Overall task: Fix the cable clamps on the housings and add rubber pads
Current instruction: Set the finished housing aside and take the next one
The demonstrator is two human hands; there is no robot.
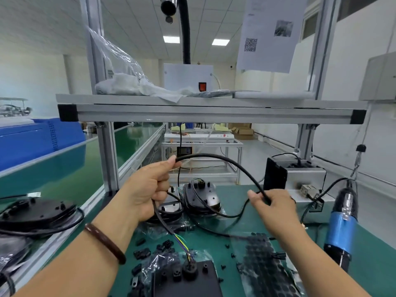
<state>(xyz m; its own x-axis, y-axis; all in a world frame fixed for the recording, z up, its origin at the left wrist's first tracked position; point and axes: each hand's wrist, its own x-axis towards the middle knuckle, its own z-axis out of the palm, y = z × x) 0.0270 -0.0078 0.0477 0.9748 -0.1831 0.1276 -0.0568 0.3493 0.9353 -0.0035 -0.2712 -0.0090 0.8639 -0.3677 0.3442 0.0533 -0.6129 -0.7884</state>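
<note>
A black cable [231,161] arches above the green bench between both hands. My left hand [147,185] grips it near its coloured-wire end, thumb and fingers curled round it. My right hand [272,206] pinches the cable further along. The coloured wires run down into a black housing [188,277] lying at the near edge. Several small black cable clamps [142,252] are scattered left of the housing. A clear sheet of black rubber pads [263,264] lies to its right. More housings [201,198] are stacked behind my hands.
A blue and black electric screwdriver [340,224] hangs at the right. Behind it stands a grey power box [304,176]. Black housings [36,213] with cables sit on the left conveyor edge. An aluminium shelf beam [214,113] crosses overhead.
</note>
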